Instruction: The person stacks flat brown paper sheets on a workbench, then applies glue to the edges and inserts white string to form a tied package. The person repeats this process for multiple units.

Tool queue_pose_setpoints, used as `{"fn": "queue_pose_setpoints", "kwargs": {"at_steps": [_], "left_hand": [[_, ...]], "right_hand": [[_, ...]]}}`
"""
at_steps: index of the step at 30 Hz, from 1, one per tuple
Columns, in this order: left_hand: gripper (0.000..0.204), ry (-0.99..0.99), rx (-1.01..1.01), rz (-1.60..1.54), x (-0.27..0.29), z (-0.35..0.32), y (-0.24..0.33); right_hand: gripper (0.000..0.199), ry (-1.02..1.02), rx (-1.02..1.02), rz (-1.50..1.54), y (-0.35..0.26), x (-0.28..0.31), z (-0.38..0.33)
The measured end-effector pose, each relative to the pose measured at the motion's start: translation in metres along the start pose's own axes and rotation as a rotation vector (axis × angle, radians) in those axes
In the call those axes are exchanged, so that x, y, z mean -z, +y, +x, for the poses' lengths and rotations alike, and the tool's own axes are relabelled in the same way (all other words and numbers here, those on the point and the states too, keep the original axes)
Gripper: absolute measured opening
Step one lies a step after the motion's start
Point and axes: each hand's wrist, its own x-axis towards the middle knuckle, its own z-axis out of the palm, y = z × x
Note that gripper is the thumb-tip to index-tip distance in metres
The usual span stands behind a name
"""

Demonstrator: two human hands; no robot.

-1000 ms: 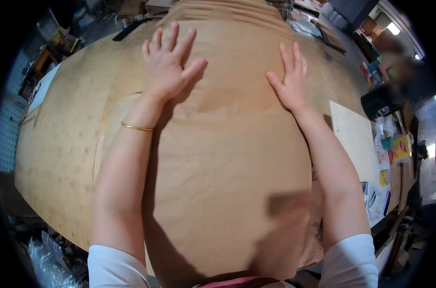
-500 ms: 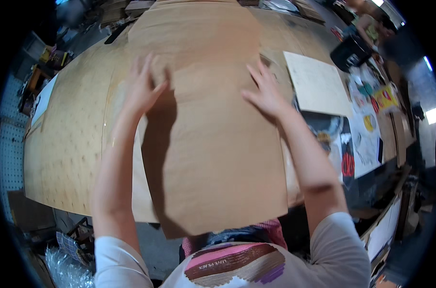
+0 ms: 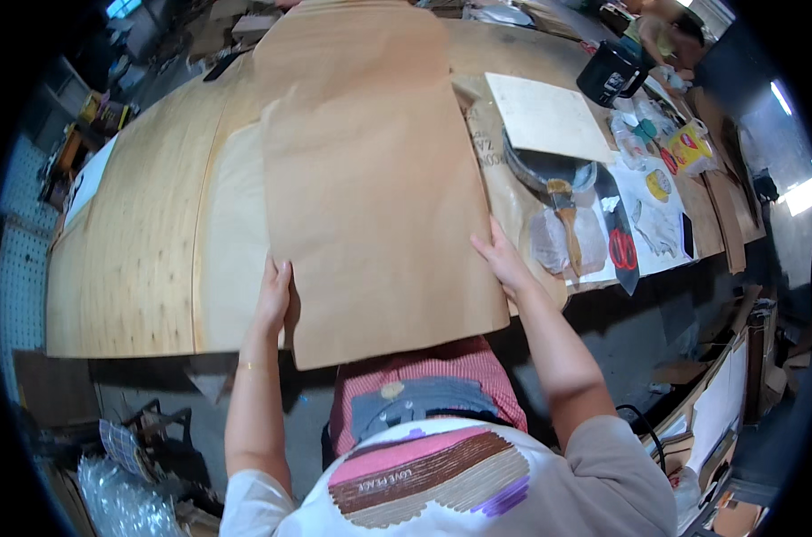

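Observation:
A long sheet of brown kraft paper (image 3: 370, 179) runs from the far side of the wooden table (image 3: 146, 242) down past its near edge. My left hand (image 3: 274, 294) grips the sheet's left edge near its lower corner. At the opposite edge, my right hand (image 3: 504, 259) holds the sheet close to the lower right corner. The near end of the paper is lifted off the table and hangs over my lap.
To the right lie a pale square board (image 3: 549, 116), a round pan with a wooden-handled brush (image 3: 562, 201), red-handled scissors (image 3: 620, 246), a black mug (image 3: 612, 73) and small packets. Clutter and plastic wrap sit on the floor at lower left.
Both hands slid from flat on the paper far up the table back to its near end and took hold of the side edges. The sheet's near end has lifted.

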Motion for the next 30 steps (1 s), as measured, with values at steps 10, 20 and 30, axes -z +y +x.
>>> {"fn": "queue_pose_setpoints", "kwargs": {"at_steps": [10,20,30], "left_hand": [[0.09,-0.304,-0.515,1.347,-0.056,-0.135,0.079],[0.103,-0.147,-0.408,1.402,-0.04,-0.119,0.06],[0.051,-0.501,-0.831,0.817,-0.103,-0.177,0.059]], "right_hand": [[0.099,-0.363,0.698,-1.286,-0.006,-0.027,-0.12],[0.099,-0.302,0.844,-1.306,-0.004,-0.013,-0.071],[0.017,0.23,0.743,-1.216,0.008,0.047,-0.194]]}}
